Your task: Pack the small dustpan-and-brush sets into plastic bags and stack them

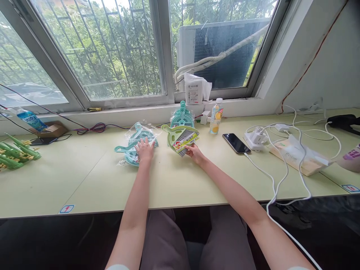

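In the head view my right hand [196, 153] pinches the lower right edge of a light green mini dustpan and brush set [173, 134]. Dark bristles and a printed card show on its face, and its handle points up and left. My left hand [145, 150] rests with fingers spread on a pile of teal dustpan sets [129, 149], partly in clear plastic wrap. Behind the green set stands a stack of teal dustpans [182, 116], handles pointing toward the window; the green set hides its lower part.
Right of the stack are a drink bottle [216, 117], a phone [235, 143], a white charger [255, 138] with tangled cables, and a tissue pack [300, 155]. A tissue packet [194, 90] stands on the sill. Green bundled items [17, 153] lie at the far left.
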`<state>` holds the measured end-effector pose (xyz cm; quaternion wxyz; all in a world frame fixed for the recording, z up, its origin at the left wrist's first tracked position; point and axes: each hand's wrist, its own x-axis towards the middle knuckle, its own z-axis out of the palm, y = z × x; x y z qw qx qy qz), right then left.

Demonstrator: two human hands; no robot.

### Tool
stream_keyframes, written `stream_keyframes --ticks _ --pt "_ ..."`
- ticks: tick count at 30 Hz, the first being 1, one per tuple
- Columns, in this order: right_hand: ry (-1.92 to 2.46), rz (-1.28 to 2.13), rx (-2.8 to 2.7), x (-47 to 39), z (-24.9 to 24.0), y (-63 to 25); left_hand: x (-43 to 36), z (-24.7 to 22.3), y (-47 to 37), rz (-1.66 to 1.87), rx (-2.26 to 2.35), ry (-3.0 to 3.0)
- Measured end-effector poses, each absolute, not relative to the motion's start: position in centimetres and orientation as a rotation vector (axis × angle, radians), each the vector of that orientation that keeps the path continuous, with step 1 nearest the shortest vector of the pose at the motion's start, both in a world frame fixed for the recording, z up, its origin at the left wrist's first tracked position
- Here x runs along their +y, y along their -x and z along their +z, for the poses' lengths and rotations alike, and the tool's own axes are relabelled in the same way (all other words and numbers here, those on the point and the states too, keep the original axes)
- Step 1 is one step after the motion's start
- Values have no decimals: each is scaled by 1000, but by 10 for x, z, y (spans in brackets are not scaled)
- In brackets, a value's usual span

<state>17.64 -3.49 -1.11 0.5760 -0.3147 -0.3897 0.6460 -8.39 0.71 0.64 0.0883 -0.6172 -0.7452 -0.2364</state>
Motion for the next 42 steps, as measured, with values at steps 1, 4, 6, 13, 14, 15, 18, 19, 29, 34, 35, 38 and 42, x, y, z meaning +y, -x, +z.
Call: stream_keyframes --ticks 1,4,6,13,14,15,18,19,29,34,35,38,42 --pt "738 1513 -913 -35 -11 -176 8 5 82 -665 -2200 1846" --pt "741 1512 -918 -35 -11 -176 6 5 77 -564 -2131 1867" --pt "748 1512 -921 -35 -11 -176 5 7 75 -512 -2110 1888" --pt "792 1515 -910 -39 -6 -174 3 8 71 -466 -2037 1979" --pt "796 1515 -912 -39 -6 -174 3 9 70 -488 -2025 1996" --pt "800 1513 -912 -39 -6 -174 3 10 69 -522 -2012 2008" --pt "801 1504 -903 -36 -9 -175 0 13 66 -675 -1951 2028" --pt "798 1500 -900 -35 -10 -175 -1 15 64 -730 -1922 2039" --pt "817 1447 -847 -33 -10 -178 -4 17 64 -832 -1795 2067" --pt "813 1435 -839 -32 -12 -180 -4 20 65 -962 -1738 2055" --pt "814 1432 -840 -31 -12 -180 -4 22 64 -997 -1752 2067" --pt "815 1427 -841 -30 -13 -181 -4 27 60 -1088 -1847 2136" --pt "831 1427 -822 -30 -12 -181 -8 28 55 -1009 -1807 2212"
